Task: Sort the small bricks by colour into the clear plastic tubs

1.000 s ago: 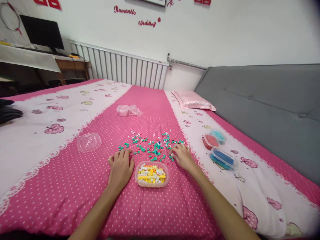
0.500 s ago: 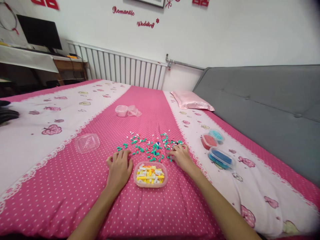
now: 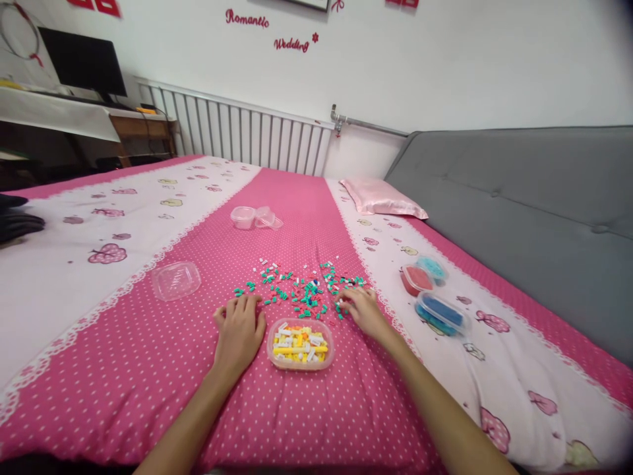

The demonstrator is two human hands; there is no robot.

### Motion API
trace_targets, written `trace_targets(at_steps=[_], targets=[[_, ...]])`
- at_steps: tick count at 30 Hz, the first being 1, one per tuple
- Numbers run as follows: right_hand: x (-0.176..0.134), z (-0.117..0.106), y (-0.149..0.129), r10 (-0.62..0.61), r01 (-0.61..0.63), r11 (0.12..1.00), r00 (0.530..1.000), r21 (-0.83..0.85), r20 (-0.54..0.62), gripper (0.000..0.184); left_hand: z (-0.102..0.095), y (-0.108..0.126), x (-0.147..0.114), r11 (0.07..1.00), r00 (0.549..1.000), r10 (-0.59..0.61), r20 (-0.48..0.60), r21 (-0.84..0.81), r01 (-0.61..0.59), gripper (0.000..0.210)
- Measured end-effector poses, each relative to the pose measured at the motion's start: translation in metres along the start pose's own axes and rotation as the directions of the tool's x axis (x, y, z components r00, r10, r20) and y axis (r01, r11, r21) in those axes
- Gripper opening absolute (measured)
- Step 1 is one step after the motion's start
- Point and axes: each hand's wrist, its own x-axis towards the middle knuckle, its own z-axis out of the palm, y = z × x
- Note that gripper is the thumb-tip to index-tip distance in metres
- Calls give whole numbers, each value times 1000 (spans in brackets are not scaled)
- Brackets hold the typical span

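Small building bricks (image 3: 306,293) in green, red, white and a few dark blue lie scattered on the pink dotted bedspread. At the right side of this spread, my right hand (image 3: 363,310) has its fingers bent down and pinched around a small white brick (image 3: 340,302). My left hand (image 3: 240,330) rests on the bedspread with its fingers stretched out, holding nothing. Between my hands stands an uncovered clear plastic box (image 3: 301,365), filled with yellow, white and some orange bricks.
To the left lies a clear lid (image 3: 177,280). Farther back are an open clear box (image 3: 243,218) and more lids. Boxes with red (image 3: 416,280), light blue (image 3: 432,269) and dark blue contents (image 3: 442,311) sit right. Behind them are a pink pillow (image 3: 380,196) and grey headboard (image 3: 514,178).
The fingers of my right hand have shifted slightly among the bricks, and a white brick now shows at their tips. My left hand stays in place. The whole view has shifted a little.
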Motion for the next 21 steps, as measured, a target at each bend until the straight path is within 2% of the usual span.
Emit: trace_targets(at_steps=[4,8,12,15,21], targets=[[-6,-10,-22,-24,20,993,999,120,26,20,0,0,-1,1000,1000,-2,14,-1,2,25],[-18,-20,-61,-149,137,968,988,208,42,17,-1,1,-2,1000,1000,1,11,7,-1,25],[-25,-22,-91,-258,251,955,966,156,26,24,0,1,-2,1000,1000,-1,8,16,1,24],[-27,-17,-99,-268,264,957,963,120,21,21,0,1,-2,1000,1000,1,7,20,-1,24],[-28,-6,-104,-258,251,953,966,172,16,15,-1,2,-3,1000,1000,2,9,25,-2,25]])
